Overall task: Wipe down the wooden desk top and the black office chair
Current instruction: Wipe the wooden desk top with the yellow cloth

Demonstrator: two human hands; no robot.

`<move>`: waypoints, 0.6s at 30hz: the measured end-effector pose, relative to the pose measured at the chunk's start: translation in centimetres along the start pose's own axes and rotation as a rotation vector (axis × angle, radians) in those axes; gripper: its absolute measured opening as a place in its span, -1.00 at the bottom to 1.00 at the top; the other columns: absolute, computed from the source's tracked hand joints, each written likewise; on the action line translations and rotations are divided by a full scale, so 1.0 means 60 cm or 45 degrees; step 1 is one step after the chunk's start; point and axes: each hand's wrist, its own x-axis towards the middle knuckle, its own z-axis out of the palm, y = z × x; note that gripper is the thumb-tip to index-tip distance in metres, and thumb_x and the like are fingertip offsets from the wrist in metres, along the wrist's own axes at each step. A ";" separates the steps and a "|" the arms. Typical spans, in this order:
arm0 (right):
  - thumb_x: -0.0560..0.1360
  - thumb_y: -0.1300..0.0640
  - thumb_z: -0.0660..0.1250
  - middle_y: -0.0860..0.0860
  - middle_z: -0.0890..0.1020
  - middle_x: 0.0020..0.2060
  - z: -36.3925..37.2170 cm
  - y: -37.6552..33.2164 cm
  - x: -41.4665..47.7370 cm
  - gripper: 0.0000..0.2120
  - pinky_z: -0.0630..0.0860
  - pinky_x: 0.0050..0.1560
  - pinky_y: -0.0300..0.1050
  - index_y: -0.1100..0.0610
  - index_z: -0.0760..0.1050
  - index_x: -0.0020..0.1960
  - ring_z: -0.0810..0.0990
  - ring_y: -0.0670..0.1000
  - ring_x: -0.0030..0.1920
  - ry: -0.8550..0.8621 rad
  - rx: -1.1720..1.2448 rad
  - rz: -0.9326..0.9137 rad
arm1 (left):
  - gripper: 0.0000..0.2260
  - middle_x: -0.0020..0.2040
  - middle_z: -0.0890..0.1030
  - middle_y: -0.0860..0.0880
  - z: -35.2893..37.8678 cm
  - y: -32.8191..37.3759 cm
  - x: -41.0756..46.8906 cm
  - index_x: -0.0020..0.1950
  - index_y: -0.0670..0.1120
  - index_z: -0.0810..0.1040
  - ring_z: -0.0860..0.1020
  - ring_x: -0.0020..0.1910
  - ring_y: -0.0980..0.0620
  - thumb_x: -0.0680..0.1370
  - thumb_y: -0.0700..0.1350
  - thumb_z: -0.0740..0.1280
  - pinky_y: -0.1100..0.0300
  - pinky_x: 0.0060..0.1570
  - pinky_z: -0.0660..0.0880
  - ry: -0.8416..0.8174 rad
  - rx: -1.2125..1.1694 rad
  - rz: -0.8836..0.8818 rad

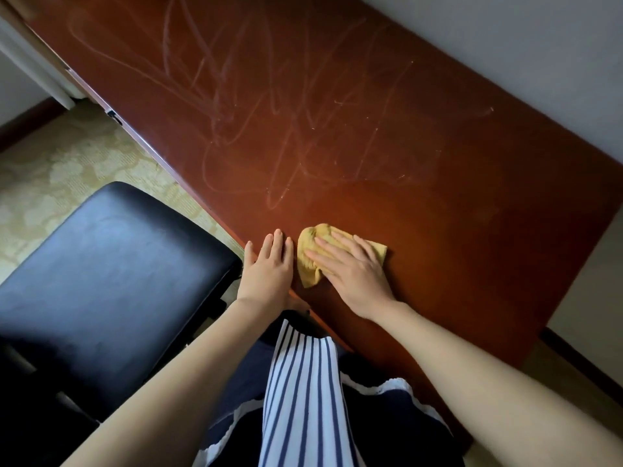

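A black office chair (111, 264) stands beside the wooden table (371, 129), where a person's left hand (266, 267) rests flat on the near edge. A yellow cloth (308, 261) lies bunched under the flat, straight-fingered right hand (354, 271). Pale streaks cross the far top, and so small a cloth could likely skip patches or smear them.

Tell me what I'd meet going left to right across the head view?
Black padded chair seat → left hand flat on the reddish-brown wooden desk top → right hand pressing a crumpled yellow cloth.
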 end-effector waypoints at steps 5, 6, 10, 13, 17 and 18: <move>0.48 0.18 0.38 -0.07 0.47 0.34 -0.019 0.043 -0.104 -0.56 0.20 0.39 0.11 -0.08 0.47 0.33 0.36 0.06 0.40 0.046 0.032 -0.020 | 0.14 0.54 -0.16 -0.24 0.002 0.010 -0.003 0.52 -0.24 -0.21 -0.11 0.53 -0.19 0.32 0.43 0.29 -0.14 0.45 -0.10 -0.005 0.072 -0.013; 0.48 0.18 0.38 -0.08 0.46 0.35 -0.024 0.053 -0.125 -0.55 0.18 0.40 0.09 -0.08 0.46 0.33 0.34 0.05 0.41 0.048 0.036 0.020 | 0.15 0.54 -0.16 -0.24 0.003 0.010 -0.004 0.52 -0.24 -0.21 -0.11 0.53 -0.19 0.30 0.45 0.28 -0.14 0.45 -0.10 -0.004 0.070 -0.016; 0.54 0.15 0.26 -0.08 0.42 0.37 -0.044 0.095 -0.203 -0.60 0.13 0.41 0.06 -0.07 0.43 0.35 0.30 0.03 0.43 0.141 0.034 0.373 | 0.18 0.53 -0.10 -0.27 0.005 0.014 0.000 0.52 -0.26 -0.17 -0.06 0.52 -0.21 0.26 0.54 0.19 -0.13 0.46 -0.07 0.032 0.126 -0.012; 0.57 0.19 0.26 -0.06 0.43 0.37 -0.056 0.125 -0.245 -0.63 0.11 0.40 0.14 -0.05 0.44 0.35 0.28 0.02 0.44 0.324 0.024 0.704 | 0.22 0.52 -0.10 -0.32 0.007 0.028 0.006 0.51 -0.30 -0.17 -0.05 0.51 -0.26 0.25 0.55 0.20 -0.12 0.47 -0.07 0.017 0.115 -0.042; 0.57 0.18 0.25 -0.02 0.40 0.40 -0.077 0.167 -0.236 -0.64 0.05 0.44 0.18 0.00 0.46 0.35 0.22 0.06 0.47 0.459 0.049 1.068 | 0.23 0.51 -0.10 -0.36 0.010 0.037 0.008 0.49 -0.34 -0.19 -0.05 0.50 -0.30 0.26 0.54 0.20 -0.12 0.47 -0.06 0.009 0.142 -0.068; 0.58 0.16 0.24 -0.04 0.38 0.41 -0.082 0.175 -0.222 -0.64 0.05 0.44 0.16 -0.01 0.45 0.36 0.19 0.05 0.48 0.484 0.040 1.164 | 0.23 0.51 -0.10 -0.36 0.009 0.038 0.008 0.49 -0.35 -0.19 -0.05 0.50 -0.30 0.26 0.54 0.20 -0.12 0.47 -0.05 0.012 0.144 -0.070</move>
